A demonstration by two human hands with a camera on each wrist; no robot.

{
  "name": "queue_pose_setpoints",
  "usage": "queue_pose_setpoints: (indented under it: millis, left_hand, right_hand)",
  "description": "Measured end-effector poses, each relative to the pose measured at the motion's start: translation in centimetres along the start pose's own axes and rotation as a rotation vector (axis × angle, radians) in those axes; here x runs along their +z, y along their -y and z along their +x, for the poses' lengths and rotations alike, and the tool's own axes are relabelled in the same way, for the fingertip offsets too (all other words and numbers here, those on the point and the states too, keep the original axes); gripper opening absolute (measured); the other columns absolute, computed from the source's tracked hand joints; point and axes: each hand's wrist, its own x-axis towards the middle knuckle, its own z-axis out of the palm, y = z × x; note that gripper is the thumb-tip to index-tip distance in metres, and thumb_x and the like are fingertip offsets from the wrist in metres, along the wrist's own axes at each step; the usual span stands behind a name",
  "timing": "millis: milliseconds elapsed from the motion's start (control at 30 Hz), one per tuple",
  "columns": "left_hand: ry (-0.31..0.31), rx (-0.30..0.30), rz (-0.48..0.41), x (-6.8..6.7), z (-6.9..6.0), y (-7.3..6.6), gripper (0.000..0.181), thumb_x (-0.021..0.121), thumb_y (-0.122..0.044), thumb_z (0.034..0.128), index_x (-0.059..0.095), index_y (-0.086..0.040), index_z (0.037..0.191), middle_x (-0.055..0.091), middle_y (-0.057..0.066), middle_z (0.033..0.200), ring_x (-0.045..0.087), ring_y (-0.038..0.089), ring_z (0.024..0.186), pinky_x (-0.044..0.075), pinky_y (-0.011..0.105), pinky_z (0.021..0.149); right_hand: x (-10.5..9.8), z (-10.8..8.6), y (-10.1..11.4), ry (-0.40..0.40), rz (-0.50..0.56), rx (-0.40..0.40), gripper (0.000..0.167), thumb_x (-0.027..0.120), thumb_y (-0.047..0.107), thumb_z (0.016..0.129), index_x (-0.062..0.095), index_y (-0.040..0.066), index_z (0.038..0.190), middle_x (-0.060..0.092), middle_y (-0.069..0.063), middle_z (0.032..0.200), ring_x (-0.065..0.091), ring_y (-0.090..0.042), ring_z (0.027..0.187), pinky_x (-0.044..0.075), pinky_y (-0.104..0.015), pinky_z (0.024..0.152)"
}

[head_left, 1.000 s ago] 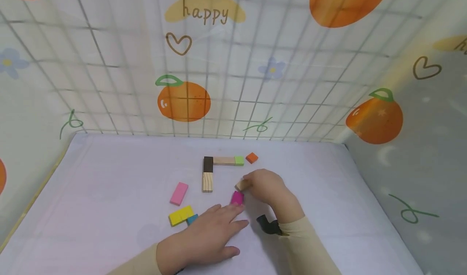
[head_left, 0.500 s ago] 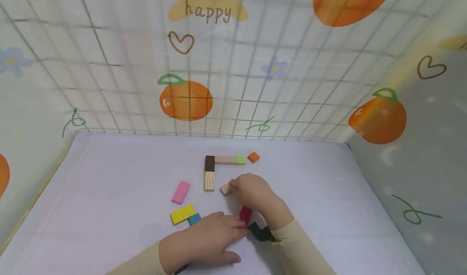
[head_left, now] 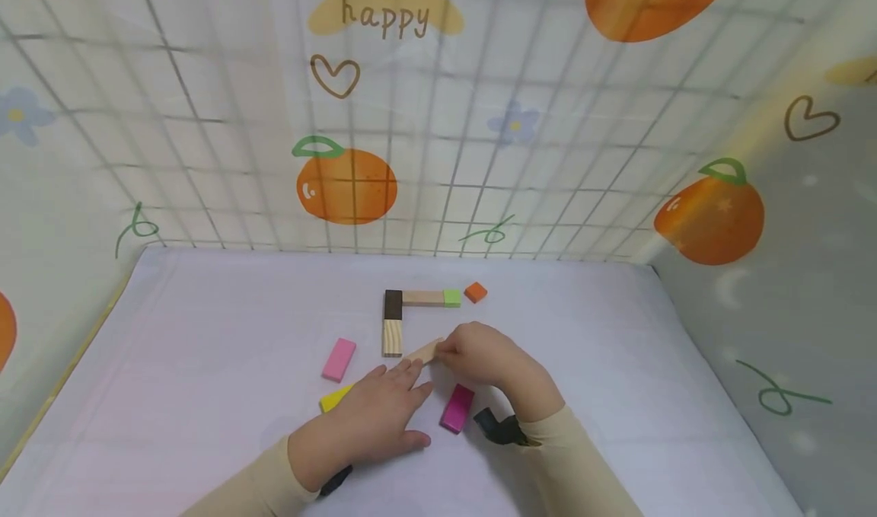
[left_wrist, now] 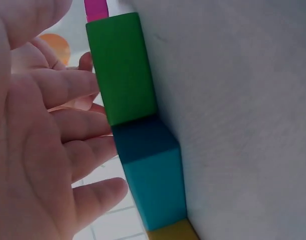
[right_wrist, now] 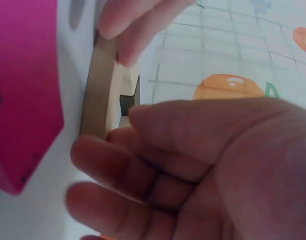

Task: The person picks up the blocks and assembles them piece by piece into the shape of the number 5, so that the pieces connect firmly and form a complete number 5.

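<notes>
A plain wooden block (head_left: 426,351) lies slanted between the hands. Thumb and fingers of my right hand (head_left: 483,357) pinch its right end, as the right wrist view also shows on the block (right_wrist: 98,90). My left hand (head_left: 373,418), fingers spread, touches its left end with the fingertips. Just up and left stands an L of blocks: striped wood (head_left: 392,339), dark brown (head_left: 393,304), plain wood (head_left: 423,298) and light green (head_left: 452,298). In the left wrist view a green block (left_wrist: 122,70) and a blue block (left_wrist: 155,180) stand beside the left palm.
A magenta block (head_left: 457,409) lies between the forearms. Left of the hands are a pink block (head_left: 339,360) and a partly covered yellow block (head_left: 334,399). An orange block (head_left: 476,292) sits right of the light green one. A patterned curtain (head_left: 425,121) rises behind the table.
The wooden block has moved left in my right hand's grip, near the striped block. My left hand has left the magenta block and moved up and left onto the wooden block's end.
</notes>
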Motion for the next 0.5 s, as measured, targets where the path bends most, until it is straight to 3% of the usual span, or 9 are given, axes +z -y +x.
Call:
queue_pose_setpoints:
  millis: [67,367,500]
  left_hand:
    - [0.007,0.003,-0.005,0.09,0.02,0.05,0.073,0.066,-0.061,0.0892,0.051,-0.021,0.149,0.036,0.008,0.163,0.030,0.022,0.153,0.035,0.053,0.118]
    - [-0.022,0.001,0.088,0.23,-0.30,-0.52,0.076,0.068,-0.062,0.0874,0.054,-0.015,0.146,0.043,0.011,0.158,0.039,0.025,0.148,0.038,0.053,0.116]
    - [-0.012,-0.015,0.108,0.23,-0.32,-0.55,0.077,0.067,-0.063,0.0875,0.054,-0.016,0.146,0.045,0.011,0.157,0.042,0.025,0.147,0.038,0.051,0.116]
  right_hand:
    - [0.04,0.05,-0.03,0.005,-0.026,0.011,0.019,0.063,0.019,0.097,0.078,0.017,0.086,0.048,0.002,0.059,0.049,-0.017,0.062,0.042,-0.031,0.061]
    - [0.06,-0.03,-0.18,-0.017,-0.080,0.015,0.020,0.064,0.020,0.096,0.075,0.017,0.079,0.044,0.004,0.057,0.046,-0.015,0.060,0.040,-0.031,0.058]
    - [0.08,0.09,0.05,-0.022,-0.092,0.028,0.018,0.065,0.021,0.096,0.080,0.014,0.093,0.048,0.003,0.060,0.048,-0.016,0.062,0.041,-0.031,0.059]
